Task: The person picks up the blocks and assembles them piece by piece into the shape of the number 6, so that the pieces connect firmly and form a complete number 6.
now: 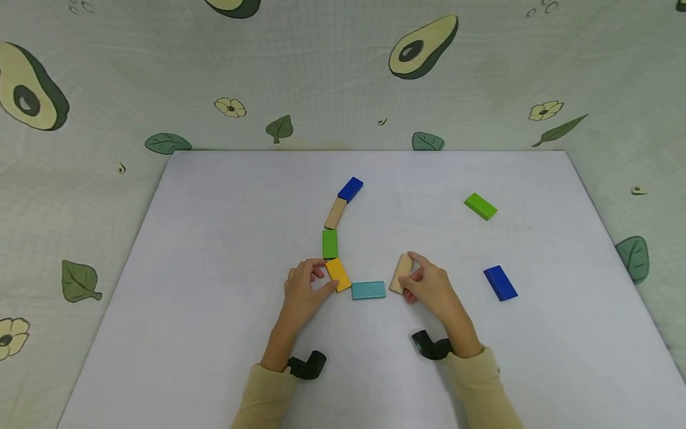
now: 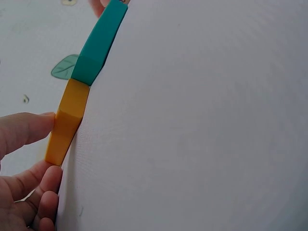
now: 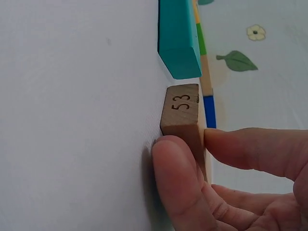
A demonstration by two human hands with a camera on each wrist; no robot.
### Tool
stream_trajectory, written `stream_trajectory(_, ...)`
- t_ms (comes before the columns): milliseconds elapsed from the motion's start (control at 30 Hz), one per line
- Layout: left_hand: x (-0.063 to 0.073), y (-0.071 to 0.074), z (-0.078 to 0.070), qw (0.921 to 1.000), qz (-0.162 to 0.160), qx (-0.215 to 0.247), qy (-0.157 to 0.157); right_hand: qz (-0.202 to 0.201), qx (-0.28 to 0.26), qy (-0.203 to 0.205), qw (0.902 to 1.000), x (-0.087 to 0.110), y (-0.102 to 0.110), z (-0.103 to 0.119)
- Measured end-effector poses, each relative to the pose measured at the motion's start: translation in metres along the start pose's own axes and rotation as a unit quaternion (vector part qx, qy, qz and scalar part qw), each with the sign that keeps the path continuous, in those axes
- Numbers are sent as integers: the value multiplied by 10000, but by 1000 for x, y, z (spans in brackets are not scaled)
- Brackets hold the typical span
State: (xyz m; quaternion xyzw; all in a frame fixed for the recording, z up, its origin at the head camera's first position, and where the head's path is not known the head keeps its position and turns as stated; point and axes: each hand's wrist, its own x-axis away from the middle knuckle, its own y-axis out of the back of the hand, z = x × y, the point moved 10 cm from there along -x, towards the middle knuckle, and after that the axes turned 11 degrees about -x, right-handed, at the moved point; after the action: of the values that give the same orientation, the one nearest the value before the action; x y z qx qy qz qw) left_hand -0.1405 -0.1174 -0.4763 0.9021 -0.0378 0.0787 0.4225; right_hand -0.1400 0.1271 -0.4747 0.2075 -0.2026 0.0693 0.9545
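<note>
A curved row of flat wooden blocks lies on the white tabletop. From the far end it runs blue block [image 1: 351, 189], plain wood block [image 1: 336, 213], green block [image 1: 330, 244], yellow block [image 1: 338, 274] and teal block [image 1: 368, 290]. My left hand [image 1: 302, 293] holds the yellow block by its two ends between thumb and fingers; in the left wrist view its end meets the teal block [image 2: 98, 45]. Right of the teal block, my right hand [image 1: 431, 289] pinches a second plain wood block [image 1: 401, 274], tilted. In the right wrist view "53" marks this block's end, a small gap from the teal one.
To the right lie a loose green block [image 1: 480, 206] and a loose blue block [image 1: 501, 283]. Each wrist carries a black camera mount [image 1: 308, 365]. An avocado-print cloth [image 1: 332, 77] surrounds the white table [image 1: 214, 310] at the back and sides.
</note>
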Motion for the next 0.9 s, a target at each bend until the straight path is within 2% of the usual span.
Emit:
stream_trajectory(233,0,-1,0,10000,12,-44,31,-81,-205,-94,9997,0,-1,-3)
stream_trajectory(900,0,-2,1,10000,44,-35,55,-171,-237,-145,9995,-1,-4,-5)
